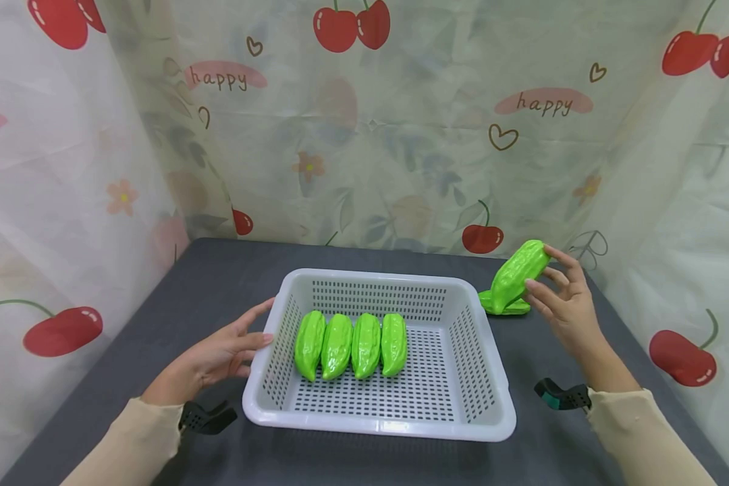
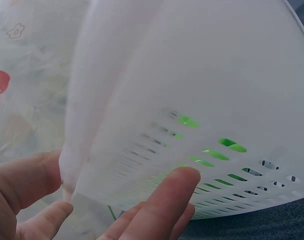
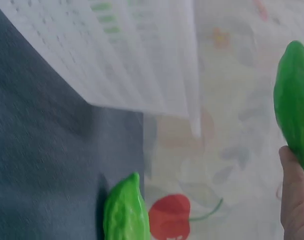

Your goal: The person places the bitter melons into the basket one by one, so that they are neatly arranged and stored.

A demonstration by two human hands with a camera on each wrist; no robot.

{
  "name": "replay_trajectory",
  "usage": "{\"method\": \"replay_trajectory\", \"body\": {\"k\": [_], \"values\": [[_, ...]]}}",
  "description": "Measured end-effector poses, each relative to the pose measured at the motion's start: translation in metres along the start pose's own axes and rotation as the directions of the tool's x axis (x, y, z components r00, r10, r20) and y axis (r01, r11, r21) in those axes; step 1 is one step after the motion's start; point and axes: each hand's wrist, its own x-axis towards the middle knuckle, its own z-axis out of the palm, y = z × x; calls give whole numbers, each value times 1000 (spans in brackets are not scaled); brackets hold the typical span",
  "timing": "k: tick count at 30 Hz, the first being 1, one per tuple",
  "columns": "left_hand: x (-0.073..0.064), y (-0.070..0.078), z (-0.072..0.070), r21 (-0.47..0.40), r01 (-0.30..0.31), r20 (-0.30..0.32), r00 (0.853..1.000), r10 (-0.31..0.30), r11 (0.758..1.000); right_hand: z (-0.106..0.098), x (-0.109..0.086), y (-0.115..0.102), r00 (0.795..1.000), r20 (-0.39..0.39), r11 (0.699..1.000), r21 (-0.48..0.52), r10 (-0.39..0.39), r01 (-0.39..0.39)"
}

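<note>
A white plastic basket (image 1: 376,432) with slotted walls stands on the table, holding several bright green bitter melons (image 1: 366,345) side by side toward its left. At its left end, my left hand (image 1: 221,347) grips the rim, thumb over the edge and other fingers along the outer wall. Off the basket's right side, my right hand (image 1: 565,304) holds another bitter melon (image 1: 518,275) raised and tilted, thumb and fingertips at its right side. Beneath that one lies a further bitter melon (image 3: 126,212), partly hidden behind it in the head view.
The dark grey table (image 1: 231,270) runs back to a printed curtain (image 1: 370,169) with cherries and "happy" lettering. Curtain also hangs along the left and right sides. Black straps (image 1: 206,417) sit at both wrists over beige sleeves.
</note>
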Motion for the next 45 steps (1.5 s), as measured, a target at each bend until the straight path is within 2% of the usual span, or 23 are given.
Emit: {"method": "replay_trajectory", "body": {"k": [8,20,29,36,45], "values": [[-1,1,0,0,2,8,1000,-2,1000,19,-6,8,991,126,992,-125,45,-29],[-1,1,0,8,4,0,1000,-4,1000,47,-6,17,967,218,945,-323,128,-52],[-1,0,0,14,3,-11,1000,-3,1000,67,-2,19,935,292,922,-380,200,-78],[-1,0,0,11,2,-3,1000,-2,1000,78,1,31,911,357,919,-389,207,-56],[-1,-1,0,13,-7,2,1000,7,1000,88,0,38,891,353,885,-453,284,-102]]}}
